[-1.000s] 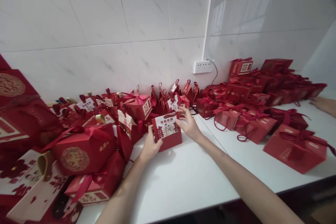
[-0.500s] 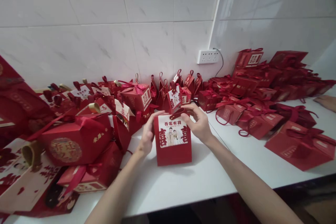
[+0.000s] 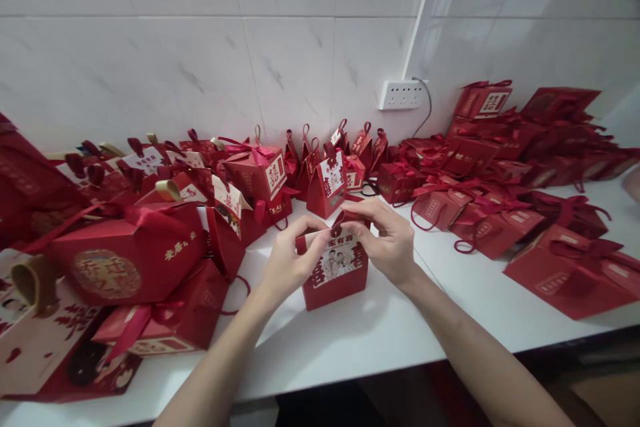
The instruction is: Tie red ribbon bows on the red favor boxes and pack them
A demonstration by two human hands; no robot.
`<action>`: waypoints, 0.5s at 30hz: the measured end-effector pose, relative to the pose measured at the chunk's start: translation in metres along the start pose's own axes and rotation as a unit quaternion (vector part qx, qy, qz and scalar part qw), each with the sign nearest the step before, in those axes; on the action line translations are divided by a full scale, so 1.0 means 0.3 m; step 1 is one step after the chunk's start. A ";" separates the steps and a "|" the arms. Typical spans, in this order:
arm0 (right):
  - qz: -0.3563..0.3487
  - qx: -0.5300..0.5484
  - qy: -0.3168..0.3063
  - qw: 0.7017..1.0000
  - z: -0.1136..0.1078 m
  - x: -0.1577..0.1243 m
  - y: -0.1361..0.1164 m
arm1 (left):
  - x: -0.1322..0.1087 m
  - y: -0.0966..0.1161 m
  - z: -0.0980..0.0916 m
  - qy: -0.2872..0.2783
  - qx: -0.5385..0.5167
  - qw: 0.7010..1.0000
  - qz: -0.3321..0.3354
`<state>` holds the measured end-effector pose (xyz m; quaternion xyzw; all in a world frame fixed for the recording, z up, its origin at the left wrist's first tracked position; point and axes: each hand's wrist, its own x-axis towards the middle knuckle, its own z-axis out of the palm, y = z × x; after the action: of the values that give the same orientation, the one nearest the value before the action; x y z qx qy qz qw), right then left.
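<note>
A red gift box (image 3: 336,285) with a white printed flap showing a couple stands upright on the white table, turned slightly at an angle. My left hand (image 3: 295,250) pinches the top left edge of the box between thumb and fingers. On the other side, my right hand (image 3: 385,237) is closed at the top right, its fingers at the dark red ribbon loop (image 3: 340,219). That loop rises from the middle of the box's top, partly hidden by the fingers. Just behind stands a similar small box (image 3: 326,187) with a ribbon loop.
Red boxes with bows (image 3: 133,257) are stacked at the left. More ribbon-tied boxes (image 3: 575,270) lie at the right, with a pile behind them. A white power strip (image 3: 400,95) with a cable is on the tiled wall. The white table's (image 3: 345,357) front edge runs close to me.
The box has turned a little and its front tilts to one side. My hands have closed in on its top edge and loop. The view has shifted slightly.
</note>
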<state>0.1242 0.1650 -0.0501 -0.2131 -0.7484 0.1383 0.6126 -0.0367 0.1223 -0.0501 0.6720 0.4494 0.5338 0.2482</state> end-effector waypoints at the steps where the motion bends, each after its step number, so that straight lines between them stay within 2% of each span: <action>1: 0.016 0.008 -0.002 1.000 0.003 0.000 -0.006 | 0.000 0.003 0.007 0.007 -0.024 1.000 -0.015; 4: 0.054 0.024 0.013 0.998 0.019 -0.005 -0.016 | -0.001 0.010 0.035 0.044 -0.064 0.997 -0.031; 8: 0.093 0.034 0.036 0.994 0.040 -0.018 -0.012 | -0.004 0.017 0.063 0.082 -0.051 0.995 -0.011; 10: 0.089 0.058 0.046 0.993 0.037 -0.022 -0.002 | -0.005 0.019 0.066 0.090 -0.061 0.994 -0.013; 12: 0.024 0.056 0.048 0.997 0.023 -0.023 0.011 | -0.004 0.019 0.064 0.095 -0.073 0.993 -0.023; 15: -0.132 -0.040 0.000 0.991 -0.003 -0.023 0.028 | -0.004 0.018 0.058 0.101 -0.062 0.993 -0.013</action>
<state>0.1274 0.1690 -0.0597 -0.1369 -0.7747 0.0266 0.6168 -0.0186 0.1212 -0.0517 0.5921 0.4467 0.6225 0.2497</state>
